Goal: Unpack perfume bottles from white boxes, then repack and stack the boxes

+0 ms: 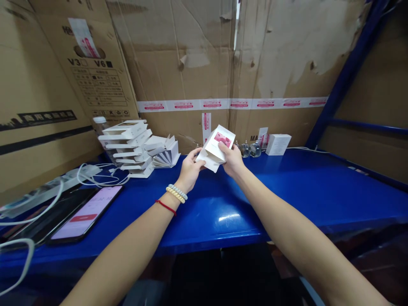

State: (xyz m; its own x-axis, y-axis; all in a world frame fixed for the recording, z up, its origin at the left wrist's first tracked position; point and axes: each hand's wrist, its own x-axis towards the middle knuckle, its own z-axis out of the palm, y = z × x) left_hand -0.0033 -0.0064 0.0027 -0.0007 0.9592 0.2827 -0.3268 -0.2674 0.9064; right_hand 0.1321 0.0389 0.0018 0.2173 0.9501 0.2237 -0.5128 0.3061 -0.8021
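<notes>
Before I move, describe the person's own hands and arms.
The ungloved left hand wears a coiled pale-yellow band, coiled grey-blue band and thin red cord bracelet around the wrist. The ungloved right hand shows no bands. No sleeves show.

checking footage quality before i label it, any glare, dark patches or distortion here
Head view: white glare on the glossy blue tabletop; near-black shadow beneath it; probable wide-angle distortion, with the blue metal post slanting at upper right; small print on the white cardboard box held by the left hand and right hand is too fine to read.
</notes>
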